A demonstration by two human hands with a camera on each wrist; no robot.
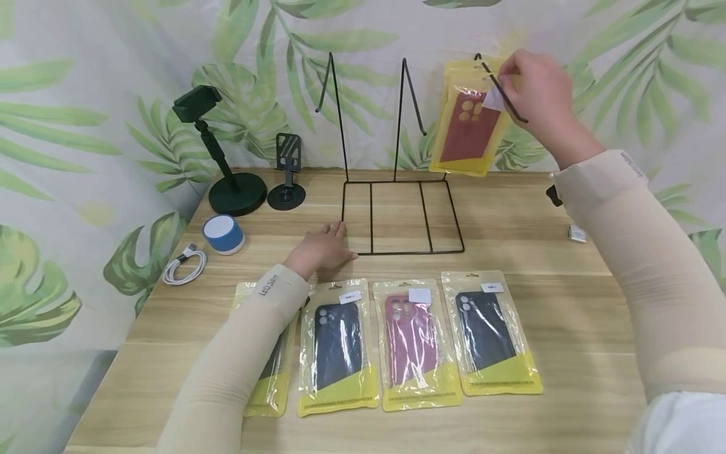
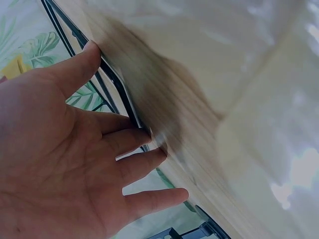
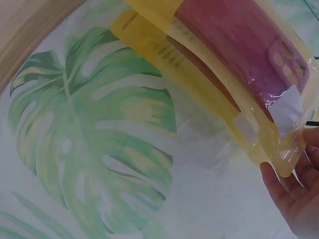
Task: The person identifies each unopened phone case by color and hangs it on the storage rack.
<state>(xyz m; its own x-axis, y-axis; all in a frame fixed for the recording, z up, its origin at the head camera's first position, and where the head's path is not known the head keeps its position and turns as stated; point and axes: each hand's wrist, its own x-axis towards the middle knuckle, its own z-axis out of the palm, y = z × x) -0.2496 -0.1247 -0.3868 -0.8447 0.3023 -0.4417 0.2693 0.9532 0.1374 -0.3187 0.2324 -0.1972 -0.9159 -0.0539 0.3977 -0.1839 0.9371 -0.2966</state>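
Note:
In the head view my right hand is at the right-hand hook of a black wire display rack. It pinches the top corner of a yellow-edged clear pouch holding a dark red phone case. The pouch hangs on the hook; in the right wrist view another yellow pouch shows behind it. My left hand rests at the front left corner of the rack's base, its fingers extended and touching the wire, as the left wrist view also shows. The other two hooks hold nothing.
Several pouched phone cases lie in a row in front: a dark one, a pink one, another dark one, and one partly under my left sleeve. At left are a green stand, black phone holder, blue speaker and white cable.

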